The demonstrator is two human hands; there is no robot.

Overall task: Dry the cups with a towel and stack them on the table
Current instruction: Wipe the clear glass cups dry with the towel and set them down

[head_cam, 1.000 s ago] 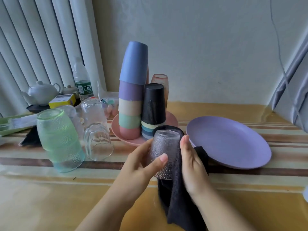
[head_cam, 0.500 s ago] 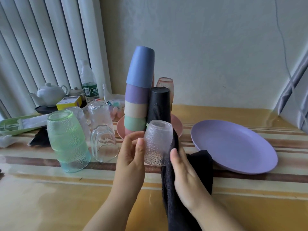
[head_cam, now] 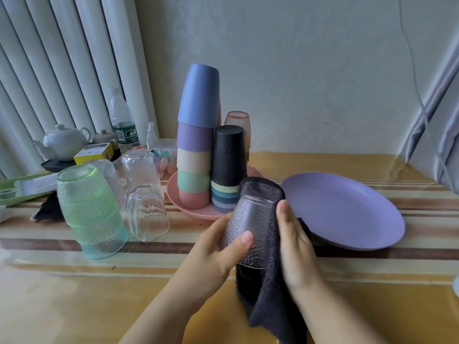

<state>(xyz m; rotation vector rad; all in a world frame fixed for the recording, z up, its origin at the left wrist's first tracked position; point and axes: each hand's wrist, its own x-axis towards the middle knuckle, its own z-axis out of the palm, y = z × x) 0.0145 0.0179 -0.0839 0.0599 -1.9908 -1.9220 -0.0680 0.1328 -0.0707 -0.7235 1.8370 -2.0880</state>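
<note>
Since half a second ago the glass has been tilted back against the towel, which is now draped over its base. The left thumb has been moved across the glass's front, and the right hand is pressed flat on the towel.

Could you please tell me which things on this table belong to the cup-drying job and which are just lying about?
Part of the job:
- dimpled glass, gripped by the left hand
- dark towel, pressed to it by the right hand
- green glass stack
- clear glasses
- coloured cup stack
- black cup stack

Lying about:
- purple plate
- teapot
- water bottle
- yellow box
</note>
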